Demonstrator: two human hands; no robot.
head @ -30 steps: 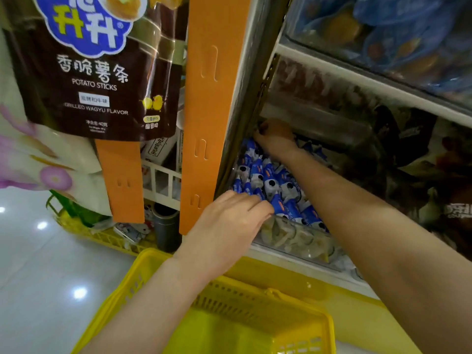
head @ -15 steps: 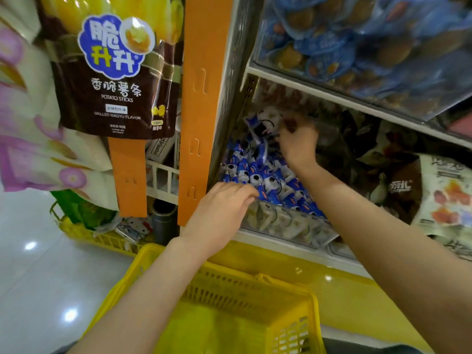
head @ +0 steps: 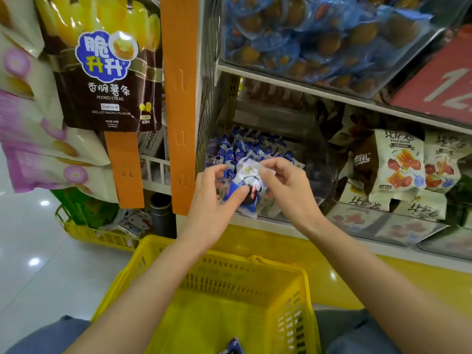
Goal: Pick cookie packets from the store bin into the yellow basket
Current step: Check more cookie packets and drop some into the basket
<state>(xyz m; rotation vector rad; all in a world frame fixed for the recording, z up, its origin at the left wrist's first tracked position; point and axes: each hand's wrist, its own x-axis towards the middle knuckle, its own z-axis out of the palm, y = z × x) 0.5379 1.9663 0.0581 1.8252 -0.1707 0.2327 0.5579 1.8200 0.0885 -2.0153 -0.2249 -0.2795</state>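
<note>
While both forearms reach out over the yellow basket [head: 305,277], a shopper holds a blue-and-white cookie packet [head: 246,175] between two bare hands at the front of the store bin [head: 320,175]. The left hand [head: 214,200] has its grip closed on the packet's lower part, thumb on the wrapper. The right hand [head: 288,190] has its grip pinched on the upper edge. The packet sits clear of the heap, above the bin's front wall and the basket's far rim. Behind it, more cookie packets [head: 245,146] of the same blue and white lie piled in the clear bin. One small blue packet [head: 233,347] shows at the bottom of the basket, cut off by the frame's edge. A brown potato sticks bag [head: 107,77] hangs at upper left beside an orange hanging strip [head: 178,98]. Cream snack bags [head: 401,162] fill the neighbouring shelf space on the right, and blue-wrapped sweets [head: 306,34] crowd the bin on the shelf above.
</note>
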